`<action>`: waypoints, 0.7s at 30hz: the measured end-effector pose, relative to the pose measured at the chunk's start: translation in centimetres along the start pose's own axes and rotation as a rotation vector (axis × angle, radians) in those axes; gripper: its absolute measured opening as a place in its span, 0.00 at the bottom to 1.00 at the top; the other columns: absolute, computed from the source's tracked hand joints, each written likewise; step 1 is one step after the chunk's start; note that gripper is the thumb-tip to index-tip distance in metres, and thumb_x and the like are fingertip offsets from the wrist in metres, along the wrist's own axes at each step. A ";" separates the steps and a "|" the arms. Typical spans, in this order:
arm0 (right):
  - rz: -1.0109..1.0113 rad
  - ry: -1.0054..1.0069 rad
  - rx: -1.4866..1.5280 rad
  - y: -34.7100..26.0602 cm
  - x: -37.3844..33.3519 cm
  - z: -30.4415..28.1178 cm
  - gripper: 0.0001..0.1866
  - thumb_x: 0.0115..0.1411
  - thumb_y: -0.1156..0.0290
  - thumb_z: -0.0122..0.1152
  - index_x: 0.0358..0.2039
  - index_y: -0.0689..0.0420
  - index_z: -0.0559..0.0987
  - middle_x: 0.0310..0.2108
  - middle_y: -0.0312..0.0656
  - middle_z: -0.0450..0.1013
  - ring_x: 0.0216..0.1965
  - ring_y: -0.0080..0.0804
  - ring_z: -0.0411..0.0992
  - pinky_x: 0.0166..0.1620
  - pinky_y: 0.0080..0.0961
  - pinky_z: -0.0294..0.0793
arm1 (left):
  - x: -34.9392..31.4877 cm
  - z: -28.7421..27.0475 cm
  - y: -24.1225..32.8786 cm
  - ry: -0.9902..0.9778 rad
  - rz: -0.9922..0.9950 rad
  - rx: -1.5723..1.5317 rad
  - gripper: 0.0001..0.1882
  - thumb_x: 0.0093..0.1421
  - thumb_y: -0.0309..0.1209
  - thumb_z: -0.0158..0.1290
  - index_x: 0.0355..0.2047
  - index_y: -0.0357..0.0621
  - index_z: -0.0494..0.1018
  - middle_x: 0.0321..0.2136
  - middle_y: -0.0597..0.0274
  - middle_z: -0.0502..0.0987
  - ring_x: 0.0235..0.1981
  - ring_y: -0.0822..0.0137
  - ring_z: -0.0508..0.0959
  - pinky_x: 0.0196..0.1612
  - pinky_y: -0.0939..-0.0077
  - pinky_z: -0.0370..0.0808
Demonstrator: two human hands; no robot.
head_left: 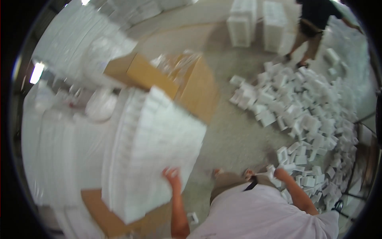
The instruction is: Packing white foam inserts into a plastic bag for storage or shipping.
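Observation:
My left hand (172, 174) is over the near right part of a tall stack of white foam sheets or blocks (169, 135). Its fingers are bent, slightly apart and a little blurred, and nothing shows between them. By my right thigh, my right hand (279, 174) is closed on a small white foam piece (270, 170); the fingertips are partly hidden. Just beyond that hand begins a broad heap of small white foam blocks (306, 119), many of them box-like with hollows, spread over the floor.
An open cardboard box (201, 93) with clear plastic stands behind the stack. More cardboard (97, 211) lies under it. Plastic-wrapped white stacks (59, 155) fill the left. Another person (314, 24) stands at the far right near upright white blocks (274, 26). A foam piece (192, 218) lies near my left arm.

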State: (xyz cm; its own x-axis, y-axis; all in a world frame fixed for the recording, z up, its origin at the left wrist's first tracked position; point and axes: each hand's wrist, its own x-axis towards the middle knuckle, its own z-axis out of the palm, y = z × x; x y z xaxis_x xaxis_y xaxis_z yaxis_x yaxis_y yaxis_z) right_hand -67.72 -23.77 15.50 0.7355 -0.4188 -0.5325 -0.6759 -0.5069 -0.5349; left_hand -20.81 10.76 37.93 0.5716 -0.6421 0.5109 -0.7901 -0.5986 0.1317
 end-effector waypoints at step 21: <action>0.172 0.222 0.835 -9.8 2.5 -2.0 0.11 0.54 0.69 0.54 0.23 0.65 0.76 0.14 0.44 0.71 0.14 0.28 0.71 0.20 0.25 0.69 | -5.0 -2.9 0.2 -1.040 -0.396 -0.082 0.24 0.53 0.49 0.52 0.37 0.39 0.74 0.37 0.45 0.74 0.40 0.47 0.73 0.43 0.61 0.70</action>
State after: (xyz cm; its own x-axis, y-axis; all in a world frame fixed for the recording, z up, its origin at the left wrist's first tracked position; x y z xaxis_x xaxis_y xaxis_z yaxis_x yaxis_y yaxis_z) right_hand -59.13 -21.38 20.70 0.5538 -0.6198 -0.5560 -0.5264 0.2568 -0.8105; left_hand -24.50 15.25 37.87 0.6629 -0.5242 -0.5346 -0.5015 -0.8411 0.2029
